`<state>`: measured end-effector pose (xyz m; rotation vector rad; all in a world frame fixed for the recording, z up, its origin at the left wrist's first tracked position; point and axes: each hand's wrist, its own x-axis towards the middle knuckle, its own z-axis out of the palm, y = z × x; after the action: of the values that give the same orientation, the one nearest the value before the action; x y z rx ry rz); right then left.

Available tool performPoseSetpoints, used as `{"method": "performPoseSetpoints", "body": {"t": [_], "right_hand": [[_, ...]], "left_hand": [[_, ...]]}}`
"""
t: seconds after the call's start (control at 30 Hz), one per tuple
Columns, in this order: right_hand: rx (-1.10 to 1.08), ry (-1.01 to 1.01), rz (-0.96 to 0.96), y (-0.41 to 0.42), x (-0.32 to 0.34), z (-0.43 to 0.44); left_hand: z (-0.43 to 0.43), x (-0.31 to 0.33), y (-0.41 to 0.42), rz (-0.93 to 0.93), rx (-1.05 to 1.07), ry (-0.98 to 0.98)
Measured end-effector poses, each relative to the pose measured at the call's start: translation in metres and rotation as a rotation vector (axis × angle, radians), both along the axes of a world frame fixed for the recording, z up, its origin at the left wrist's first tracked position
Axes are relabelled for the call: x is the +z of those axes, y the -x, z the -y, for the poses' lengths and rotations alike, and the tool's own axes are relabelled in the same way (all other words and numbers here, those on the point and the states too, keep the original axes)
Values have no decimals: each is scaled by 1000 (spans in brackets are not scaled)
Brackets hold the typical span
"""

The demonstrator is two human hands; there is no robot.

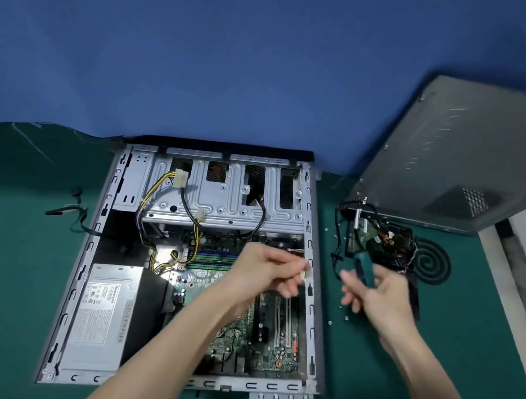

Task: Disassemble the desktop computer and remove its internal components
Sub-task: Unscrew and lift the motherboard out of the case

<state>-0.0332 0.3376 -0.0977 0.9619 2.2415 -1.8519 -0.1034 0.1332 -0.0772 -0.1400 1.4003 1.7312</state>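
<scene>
The fingers [286, 288] of the left hand [262, 271] are curled, apparently pinching a white connector [303, 274] at the right rim of the computer case [263, 386], which is laid centrally on the table [9, 283]. A screwdriver [365, 270] is gripped by the right hand [382, 295]. The connector is best pulled straight by its housing. Loose screws [346, 318] and removed parts [387, 239] are crowded toward the table's right edge.

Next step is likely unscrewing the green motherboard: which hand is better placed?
Right, probably: the right hand grips the teal-handled screwdriver beside the open grey computer case. The left hand is over the green motherboard, seemingly pinching a small white piece.
</scene>
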Motion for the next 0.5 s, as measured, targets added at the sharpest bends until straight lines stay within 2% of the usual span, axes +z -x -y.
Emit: {"method": "performPoseSetpoints", "body": {"t": [0.1, 0.2, 0.37, 0.5], "right_hand": [[73, -248, 361, -15, -51, -3], [133, -427, 478, -21, -80, 2], [67, -476, 509, -24, -85, 3], [-96, -463, 387, -15, -45, -1]], "left_hand": [[33, -16, 0, -84, 34, 185], [62, -29, -8, -189, 58, 354], [99, -38, -20, -414, 149, 583], [128, -29, -30, -707, 266, 719]]}}
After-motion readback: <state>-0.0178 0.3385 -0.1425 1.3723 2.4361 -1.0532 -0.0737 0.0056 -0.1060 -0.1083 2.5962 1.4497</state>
